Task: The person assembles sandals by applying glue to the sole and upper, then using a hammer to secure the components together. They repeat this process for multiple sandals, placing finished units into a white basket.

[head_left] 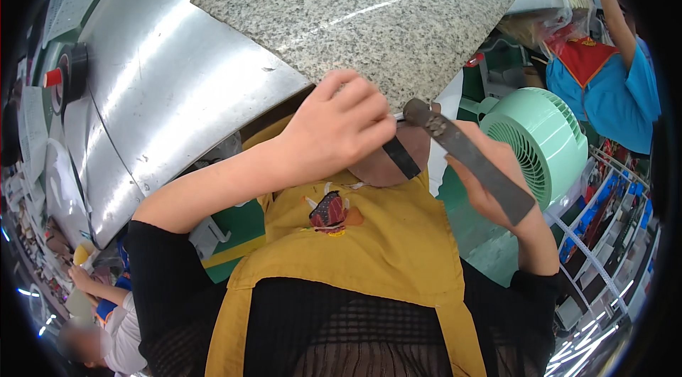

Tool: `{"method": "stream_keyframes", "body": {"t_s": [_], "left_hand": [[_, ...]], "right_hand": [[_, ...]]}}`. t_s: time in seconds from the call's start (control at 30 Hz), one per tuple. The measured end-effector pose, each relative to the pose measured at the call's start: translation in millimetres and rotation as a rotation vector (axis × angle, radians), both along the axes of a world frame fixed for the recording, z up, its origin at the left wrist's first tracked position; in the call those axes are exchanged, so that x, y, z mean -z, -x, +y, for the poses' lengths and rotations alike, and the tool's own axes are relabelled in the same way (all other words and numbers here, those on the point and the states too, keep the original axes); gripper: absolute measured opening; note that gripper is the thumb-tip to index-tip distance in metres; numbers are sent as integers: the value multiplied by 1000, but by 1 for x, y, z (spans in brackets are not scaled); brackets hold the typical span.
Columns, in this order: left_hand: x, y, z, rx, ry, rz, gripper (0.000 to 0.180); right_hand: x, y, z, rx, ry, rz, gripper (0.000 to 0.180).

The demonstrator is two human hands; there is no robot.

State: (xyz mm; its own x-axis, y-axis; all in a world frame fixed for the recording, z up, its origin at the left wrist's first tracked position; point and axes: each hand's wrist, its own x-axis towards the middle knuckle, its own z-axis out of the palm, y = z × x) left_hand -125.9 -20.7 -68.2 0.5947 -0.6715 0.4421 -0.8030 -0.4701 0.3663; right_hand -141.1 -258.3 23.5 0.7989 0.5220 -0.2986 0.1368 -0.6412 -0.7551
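Note:
My right hand (490, 171) is closed around a hammer, its handle mostly hidden by the fingers. The dark metal hammer head (483, 167) has a round face at one end and a long flat blade at the other. Beside it, my left hand (348, 117) is closed, knuckles up, at the near corner of a speckled granite slab (383, 22). Its fingertips meet a rounded brown leather-like piece (376, 166) crossed by a black strip (402, 157). The round hammer face is close to this piece; whether they touch, I cannot tell.
A metal tabletop (170, 57) runs left of the slab, with a black round object (71, 71) on it. To the right stands a mint-green fan (533, 142). One person in blue (618, 100) is at the far right, another in white (126, 327) at lower left. Shelving (597, 228) fills the right.

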Motion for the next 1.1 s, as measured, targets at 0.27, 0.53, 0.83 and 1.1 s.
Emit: {"method": "stream_keyframes", "body": {"t_s": [0.27, 0.53, 0.83, 1.1], "left_hand": [[-2, -1, 7, -61, 88, 230, 27], [1, 7, 4, -29, 20, -76, 27], [1, 9, 6, -51, 24, 22, 28], [-9, 3, 6, -77, 68, 347, 17]], "right_hand": [[2, 2, 5, -159, 130, -85, 41], [-2, 8, 10, -46, 5, -114, 37], [-12, 8, 17, -37, 13, -122, 33], [2, 4, 6, -11, -89, 14, 19]]}}
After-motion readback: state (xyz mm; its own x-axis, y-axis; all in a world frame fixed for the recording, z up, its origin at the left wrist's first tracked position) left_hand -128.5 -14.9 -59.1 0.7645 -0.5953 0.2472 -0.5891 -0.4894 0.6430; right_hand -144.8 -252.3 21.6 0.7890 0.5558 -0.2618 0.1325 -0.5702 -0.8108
